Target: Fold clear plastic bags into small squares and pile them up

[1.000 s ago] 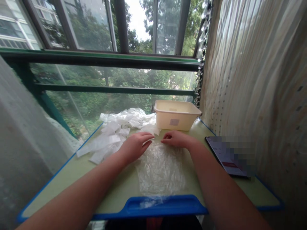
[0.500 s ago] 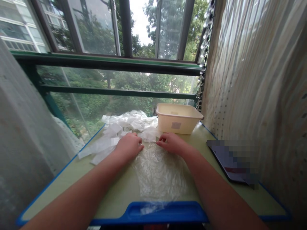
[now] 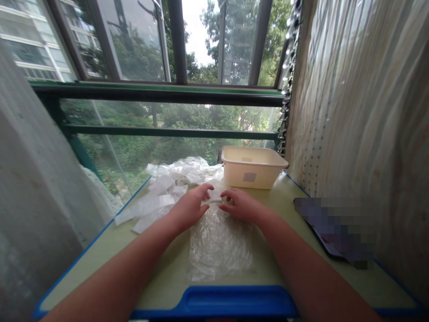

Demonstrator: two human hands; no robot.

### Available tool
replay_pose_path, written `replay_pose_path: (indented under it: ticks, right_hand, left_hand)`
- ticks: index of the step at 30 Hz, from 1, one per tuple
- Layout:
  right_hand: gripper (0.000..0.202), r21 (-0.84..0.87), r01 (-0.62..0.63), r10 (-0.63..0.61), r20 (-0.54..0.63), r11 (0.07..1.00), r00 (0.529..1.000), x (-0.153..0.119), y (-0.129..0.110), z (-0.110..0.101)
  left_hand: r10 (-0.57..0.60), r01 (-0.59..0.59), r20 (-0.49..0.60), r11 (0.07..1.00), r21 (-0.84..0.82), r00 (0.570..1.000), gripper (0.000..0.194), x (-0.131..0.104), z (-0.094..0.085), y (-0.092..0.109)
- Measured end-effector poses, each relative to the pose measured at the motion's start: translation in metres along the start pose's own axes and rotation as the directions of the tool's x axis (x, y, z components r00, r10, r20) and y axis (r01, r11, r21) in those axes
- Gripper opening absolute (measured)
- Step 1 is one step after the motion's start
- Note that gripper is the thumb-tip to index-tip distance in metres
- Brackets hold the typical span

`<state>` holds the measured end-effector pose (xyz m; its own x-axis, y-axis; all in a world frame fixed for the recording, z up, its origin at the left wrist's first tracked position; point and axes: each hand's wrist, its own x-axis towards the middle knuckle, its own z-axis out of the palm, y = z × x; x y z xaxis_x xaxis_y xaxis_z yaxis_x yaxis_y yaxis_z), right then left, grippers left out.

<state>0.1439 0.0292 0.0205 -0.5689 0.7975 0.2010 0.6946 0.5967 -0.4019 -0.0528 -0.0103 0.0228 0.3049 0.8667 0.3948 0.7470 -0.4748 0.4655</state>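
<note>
A crinkled clear plastic bag point(image 3: 221, 248) lies flattened on the light green tabletop, its lower edge just short of the blue front rim. At the bag's far left corner is my left hand point(image 3: 194, 205), thumb and fingers parted with nothing seen between them. My right hand point(image 3: 243, 205) sits by the far right corner, fingers bent and thumb apart from them. Whether either hand touches the film is hard to tell. Beyond the hands, a heap of white plastic bags point(image 3: 187, 170) spreads over the back left, several flattened ones point(image 3: 150, 205) toward the left edge.
A cream plastic tub point(image 3: 268, 174) with a small label stands at the back right. At the right lies a dark flat device point(image 3: 330, 248), partly blurred out. The table has a blue rim with a moulded tray point(image 3: 237, 297) in front. Curtains point(image 3: 351, 112) hang on both sides.
The clear bag has shifted away from me, its lower edge leaving the blue front tray. My left hand's fingers have spread, and the right hand's thumb and fingers have parted more.
</note>
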Motion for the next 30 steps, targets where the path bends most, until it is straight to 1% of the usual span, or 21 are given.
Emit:
replay_pose_path:
  ticks: [1,3,7,8,11,15,17,20,21,23,25,26,27,28,30]
  right_hand:
    - [0.033,-0.009,0.001,-0.001,-0.004,1.0,1.0,0.0,0.001,-0.001]
    - [0.027,-0.027,0.01,-0.011,-0.015,1.0,1.0,0.0,0.003,-0.003]
    - [0.024,-0.061,0.024,-0.025,-0.019,0.998,1.0,0.001,0.005,-0.004]
    - [0.024,-0.065,0.022,-0.023,-0.013,0.998,1.0,0.002,0.006,-0.004]
    - [0.023,-0.063,0.011,-0.011,0.004,0.998,1.0,0.003,0.007,-0.002]
    - [0.023,-0.041,-0.025,0.026,0.028,0.999,0.999,0.003,0.008,-0.004]
    - [0.025,-0.043,-0.041,0.043,0.034,0.998,0.999,0.003,0.008,-0.006]
    - [0.027,-0.051,-0.041,0.042,0.031,0.998,0.999,0.003,0.007,-0.008]
    - [0.027,-0.053,-0.036,0.037,0.031,0.998,0.999,0.003,0.007,-0.007]
    - [0.026,-0.053,-0.015,0.017,0.031,0.998,0.999,0.004,0.007,-0.005]
    - [0.025,-0.054,0.015,-0.014,0.021,0.998,1.0,0.004,0.008,-0.002]
    - [0.023,-0.058,0.028,-0.028,0.015,0.998,1.0,0.005,0.008,-0.001]
    - [0.022,-0.062,0.038,-0.037,0.013,0.997,0.999,0.005,0.007,0.0]
    - [0.02,-0.068,0.041,-0.04,0.01,0.997,0.999,0.005,0.007,0.0]
    - [0.017,-0.078,0.03,-0.03,0.0,0.996,1.0,0.004,0.004,-0.001]
  left_hand:
    - [-0.003,0.003,0.028,1.0,0.001,1.0,0.046,0.0,-0.001,0.0]
    - [0.001,-0.002,0.075,1.0,0.014,0.997,0.044,-0.001,-0.005,0.001]
    - [0.038,-0.047,0.148,0.997,0.057,0.988,0.02,0.0,-0.012,0.004]
    - [0.044,-0.056,0.161,0.996,0.071,0.986,0.016,0.0,-0.012,0.005]
    - [0.062,-0.09,0.228,0.989,0.114,0.972,0.017,0.0,-0.013,0.006]
    - [0.144,-0.198,0.356,0.973,0.121,0.923,0.019,-0.002,-0.015,0.005]
    - [0.157,-0.211,0.382,0.972,0.105,0.911,0.02,-0.005,-0.018,0.006]
    - [0.124,-0.164,0.377,0.984,0.075,0.918,0.042,-0.007,-0.022,0.011]
    - [0.113,-0.142,0.354,0.988,0.058,0.928,0.043,-0.007,-0.023,0.012]
    - [0.089,-0.103,0.265,0.994,0.039,0.96,0.038,-0.005,-0.023,0.013]
    - [0.067,-0.078,0.152,0.994,0.072,0.986,0.039,-0.002,-0.021,0.011]
    - [0.063,-0.076,0.117,0.991,0.107,0.991,0.037,-0.001,-0.02,0.01]
    - [0.066,-0.081,0.108,0.986,0.144,0.992,0.033,0.0,-0.019,0.007]
    - [0.073,-0.093,0.123,0.981,0.172,0.99,0.03,0.0,-0.017,0.005]
    - [0.075,-0.11,0.181,0.976,0.188,0.981,0.029,-0.001,-0.016,0.002]
